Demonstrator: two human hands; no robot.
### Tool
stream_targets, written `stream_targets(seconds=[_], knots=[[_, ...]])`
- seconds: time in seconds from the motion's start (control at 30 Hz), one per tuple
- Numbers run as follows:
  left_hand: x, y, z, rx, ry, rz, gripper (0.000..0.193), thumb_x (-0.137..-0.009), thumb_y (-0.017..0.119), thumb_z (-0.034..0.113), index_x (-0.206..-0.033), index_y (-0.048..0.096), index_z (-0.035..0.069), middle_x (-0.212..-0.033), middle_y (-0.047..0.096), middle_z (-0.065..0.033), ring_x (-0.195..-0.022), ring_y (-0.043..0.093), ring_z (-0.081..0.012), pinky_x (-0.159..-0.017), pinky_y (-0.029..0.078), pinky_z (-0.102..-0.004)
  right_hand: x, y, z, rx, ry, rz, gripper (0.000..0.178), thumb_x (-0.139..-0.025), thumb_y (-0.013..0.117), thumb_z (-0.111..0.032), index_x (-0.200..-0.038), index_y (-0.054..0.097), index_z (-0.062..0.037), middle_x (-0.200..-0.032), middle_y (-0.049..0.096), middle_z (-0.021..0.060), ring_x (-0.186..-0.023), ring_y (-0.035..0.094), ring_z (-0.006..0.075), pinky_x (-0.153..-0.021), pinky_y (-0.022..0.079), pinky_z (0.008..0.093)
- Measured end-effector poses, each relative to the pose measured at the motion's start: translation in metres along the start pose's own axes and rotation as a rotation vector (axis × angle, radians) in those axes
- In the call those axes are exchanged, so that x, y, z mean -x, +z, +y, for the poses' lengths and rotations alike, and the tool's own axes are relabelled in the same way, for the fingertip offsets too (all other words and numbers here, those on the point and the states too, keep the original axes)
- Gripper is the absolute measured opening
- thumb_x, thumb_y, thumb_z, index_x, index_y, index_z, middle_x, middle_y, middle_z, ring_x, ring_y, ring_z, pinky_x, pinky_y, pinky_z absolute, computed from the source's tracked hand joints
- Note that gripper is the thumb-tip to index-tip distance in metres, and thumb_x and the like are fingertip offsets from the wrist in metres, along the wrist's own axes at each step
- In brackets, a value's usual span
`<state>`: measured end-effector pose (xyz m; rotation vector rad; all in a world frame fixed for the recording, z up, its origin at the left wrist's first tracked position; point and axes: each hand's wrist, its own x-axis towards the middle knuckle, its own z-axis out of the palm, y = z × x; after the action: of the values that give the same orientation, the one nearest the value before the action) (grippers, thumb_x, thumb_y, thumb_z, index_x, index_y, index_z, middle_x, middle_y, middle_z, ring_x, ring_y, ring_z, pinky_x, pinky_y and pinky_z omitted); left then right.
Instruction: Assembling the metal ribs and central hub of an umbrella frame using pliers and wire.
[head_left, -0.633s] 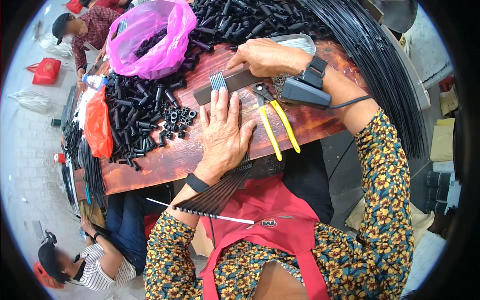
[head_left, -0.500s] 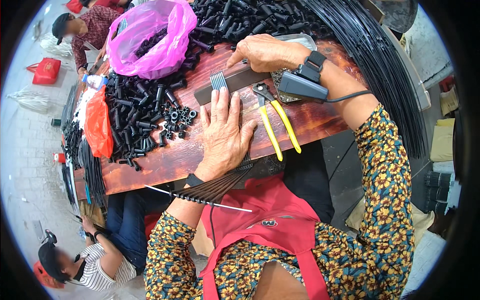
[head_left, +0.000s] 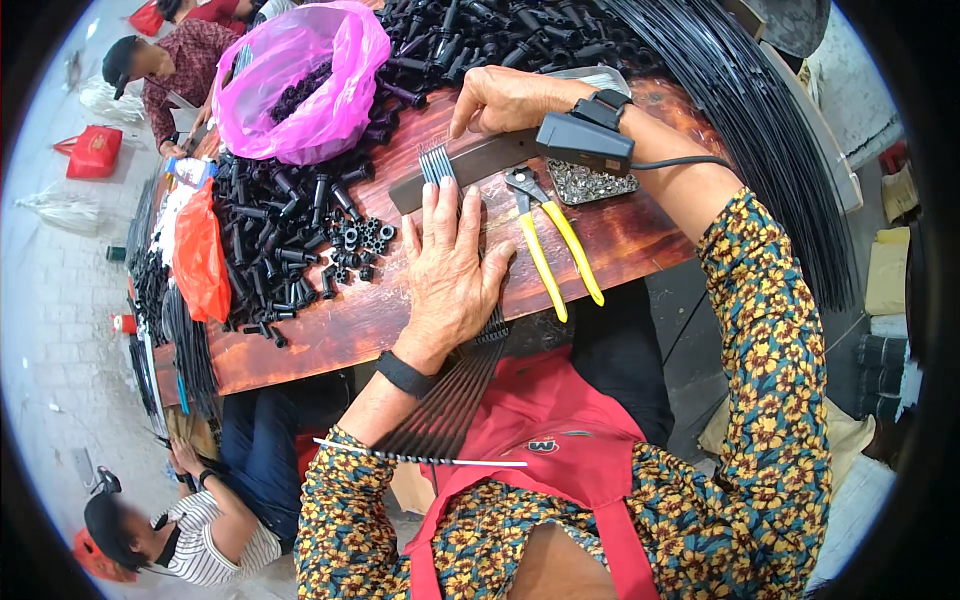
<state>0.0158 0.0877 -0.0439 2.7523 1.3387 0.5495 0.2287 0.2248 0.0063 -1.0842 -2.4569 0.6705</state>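
My left hand (head_left: 447, 265) lies flat, fingers stretched, on a row of thin black cables (head_left: 450, 400). Their pale, striped ends (head_left: 436, 163) poke out past my fingertips across a brown bar (head_left: 408, 194). Behind my wrist the cables fan over the table edge to a thin white rod (head_left: 475, 463) by my apron. My right hand (head_left: 505, 100) rests beyond the bar, its index finger pointing down beside the cable tips; its other fingers are partly hidden, and I see nothing held. Yellow-handled pliers (head_left: 547, 245) lie right of my left hand.
A tray of small metal pieces (head_left: 590, 183) sits under my right wrist. Black plastic tubular parts (head_left: 270, 240) and small rings (head_left: 352, 240) heap at left, by a pink bag (head_left: 350, 100) and an orange bag (head_left: 198, 255). Long black cables (head_left: 740, 120) lie at right. Two people (head_left: 190, 60) work at left.
The hanging cables and white rod have swung down and to the right, toward my apron. My right forearm has shifted left, uncovering more of the metal-piece tray. My left hand stays put.
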Motion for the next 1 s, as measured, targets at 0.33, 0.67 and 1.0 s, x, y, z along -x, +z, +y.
stream_targets(seconds=[0.33,0.67,1.0], knots=[[-0.002,-0.001,0.002,-0.009,-0.003,-0.009,0.064,-0.092,0.054,0.041,-0.143,0.038,0.005,-0.150,0.027,-0.0226,-0.142,0.021,-0.0384,-0.113,0.014,-0.0554,0.008,-0.010,-0.024,-0.172,0.169,-0.090,0.030,-0.078,0.058,-0.005,-0.106,0.070,-0.0014,-0.082,0.071,0.0167,-0.069,0.068,0.0200,-0.061,0.054,0.0345],[-0.003,0.001,0.002,-0.010,0.002,-0.009,0.064,-0.092,0.055,0.040,-0.143,0.038,0.006,-0.149,0.028,-0.0232,-0.142,0.021,-0.0391,-0.112,0.014,-0.0560,-0.006,0.004,-0.007,-0.065,0.057,0.000,0.038,-0.070,0.054,0.001,-0.105,0.070,0.0004,-0.089,0.070,0.0215,-0.081,0.069,0.0265,-0.072,0.054,0.0369],[-0.002,0.002,0.004,0.020,-0.004,0.009,0.063,-0.091,0.055,0.040,-0.142,0.039,0.006,-0.150,0.027,-0.0234,-0.142,0.020,-0.0395,-0.112,0.015,-0.0569,-0.019,0.033,-0.021,0.033,0.096,0.305,0.030,-0.070,0.059,-0.004,-0.097,0.069,0.0025,-0.093,0.068,0.0235,-0.091,0.068,0.0332,-0.080,0.053,0.0413]])
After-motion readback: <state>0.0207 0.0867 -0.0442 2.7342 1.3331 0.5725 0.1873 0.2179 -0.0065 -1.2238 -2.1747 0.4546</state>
